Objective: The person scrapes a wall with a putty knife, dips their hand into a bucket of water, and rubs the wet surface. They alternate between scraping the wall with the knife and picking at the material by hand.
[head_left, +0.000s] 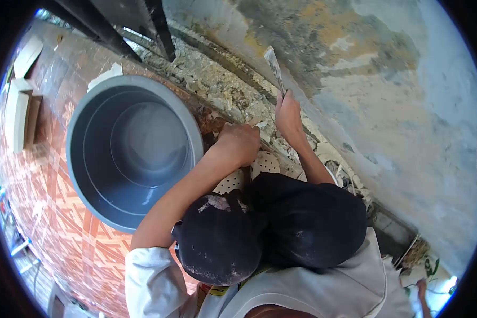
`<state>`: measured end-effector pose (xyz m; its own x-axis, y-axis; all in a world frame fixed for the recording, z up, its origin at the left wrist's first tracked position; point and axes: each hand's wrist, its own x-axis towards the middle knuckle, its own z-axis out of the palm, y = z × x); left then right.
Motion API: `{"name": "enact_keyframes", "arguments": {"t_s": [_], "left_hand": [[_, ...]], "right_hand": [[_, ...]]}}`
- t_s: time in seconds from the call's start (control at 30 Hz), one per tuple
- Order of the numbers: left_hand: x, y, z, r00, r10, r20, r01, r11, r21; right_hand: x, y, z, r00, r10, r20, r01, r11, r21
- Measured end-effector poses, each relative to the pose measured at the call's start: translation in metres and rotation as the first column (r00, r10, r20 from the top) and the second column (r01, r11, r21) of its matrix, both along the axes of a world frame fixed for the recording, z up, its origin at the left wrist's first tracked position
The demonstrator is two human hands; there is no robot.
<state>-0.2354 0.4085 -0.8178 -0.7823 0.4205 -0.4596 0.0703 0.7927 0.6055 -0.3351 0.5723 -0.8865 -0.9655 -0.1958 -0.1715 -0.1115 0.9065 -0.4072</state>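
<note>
My right hand is closed on the handle of a scraper, whose whitish blade points up toward the stained wall. Closed and low over the rubble ledge, my left hand has its fingers curled under; what they hold, if anything, is hidden. Just left of that hand stands a large grey tub with nothing in it but a wet-looking bottom. Perforated light shoes show below my left hand, in front of my dark-clothed knees.
Dark metal posts rise at the upper left. White and brown boxes stand on the orange patterned floor at the far left. A plant and another person's hand appear at the lower right.
</note>
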Motion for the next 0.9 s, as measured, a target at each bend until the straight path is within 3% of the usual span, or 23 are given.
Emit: {"name": "enact_keyframes", "arguments": {"t_s": [0.1,0.3,0.4,0.53,0.63,0.9], "left_hand": [[0.002,-0.001,0.004,0.998,0.062,-0.002,-0.062,0.997,0.050],[-0.003,-0.001,0.006,0.998,0.002,0.056,-0.003,1.000,0.015],[-0.001,0.001,0.005,0.996,0.060,0.071,-0.061,0.998,0.020],[-0.002,0.002,0.004,0.996,0.020,0.089,-0.020,1.000,-0.004],[-0.002,0.000,0.003,0.996,0.008,0.089,-0.010,1.000,0.016],[-0.001,-0.001,0.008,0.998,0.013,0.053,-0.013,1.000,-0.006]], "right_hand": [[0.015,-0.008,0.005,0.990,-0.118,0.076,0.122,0.992,-0.044],[0.026,-0.014,-0.031,0.983,-0.174,-0.066,0.163,0.976,-0.141],[0.033,-0.026,-0.040,0.971,-0.236,-0.027,0.226,0.951,-0.210],[0.031,-0.024,-0.057,0.975,-0.171,-0.140,0.140,0.968,-0.209],[0.028,-0.018,-0.040,0.987,-0.160,-0.005,0.156,0.968,-0.196],[0.013,-0.009,-0.023,0.998,-0.060,0.014,0.062,0.980,-0.189]]}}
